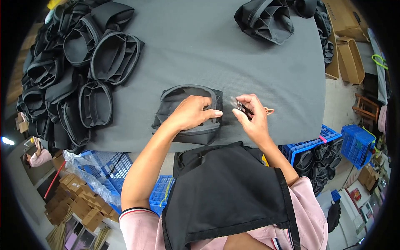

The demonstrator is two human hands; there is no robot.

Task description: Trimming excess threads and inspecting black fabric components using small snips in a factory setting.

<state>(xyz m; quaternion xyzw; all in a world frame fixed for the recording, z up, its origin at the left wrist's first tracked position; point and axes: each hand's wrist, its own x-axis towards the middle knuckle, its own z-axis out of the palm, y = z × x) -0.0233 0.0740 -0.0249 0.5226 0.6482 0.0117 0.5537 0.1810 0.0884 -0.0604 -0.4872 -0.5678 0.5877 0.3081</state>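
Observation:
A black fabric case (198,137) with an opened top lies near the front edge of the grey table. My left hand (192,112) reaches over it, thumb and fingers closed on its right rim. Just right of the case, my right hand (253,118) is closed around small thread snips (243,107). Their blades point up and left, toward the case, and are slightly blurred. An orange cord loop (270,111) sticks out behind that hand. Part of the case's inside is hidden under my left hand.
Several similar black cases (114,58) are heaped along the table's left side. Another black case (266,23) lies at the far right. Blue crates (306,146) stand beyond the front right edge, one holding black cases. Cardboard boxes (350,62) stand to the right.

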